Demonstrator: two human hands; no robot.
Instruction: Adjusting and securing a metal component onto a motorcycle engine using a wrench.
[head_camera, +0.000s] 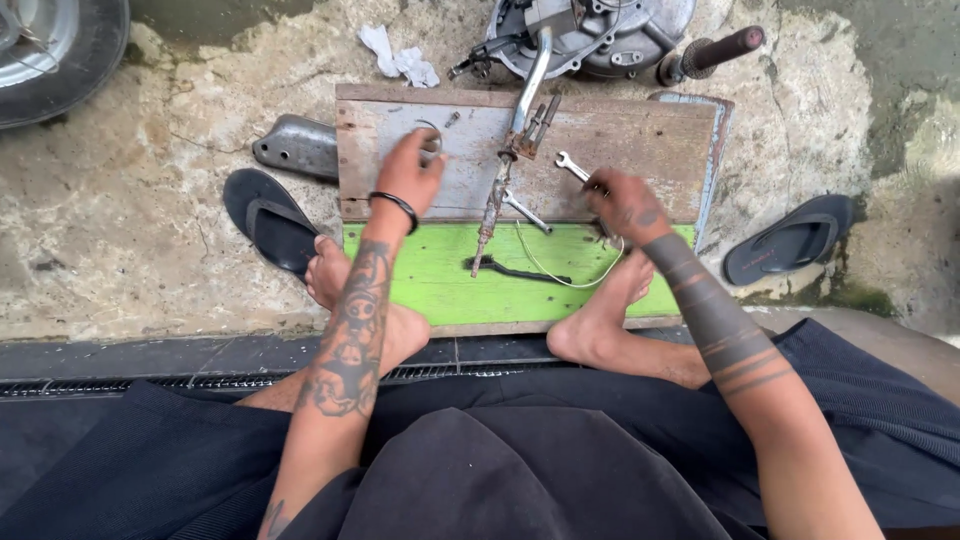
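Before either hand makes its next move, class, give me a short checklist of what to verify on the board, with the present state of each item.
1. Left hand placed on the small metal ring on the grey part of the wooden board: ok, fingers on it.
2. Right hand at the spanner: ok, fingertips at its near end; grip cannot tell.
3. Long rusty rod lying flat on the board between the hands: ok, neither hand touches it.
4. Thin wire clear of the right hand: not ok, it loops under that hand.
5. Bare feet steady on the green plank's edge: ok.
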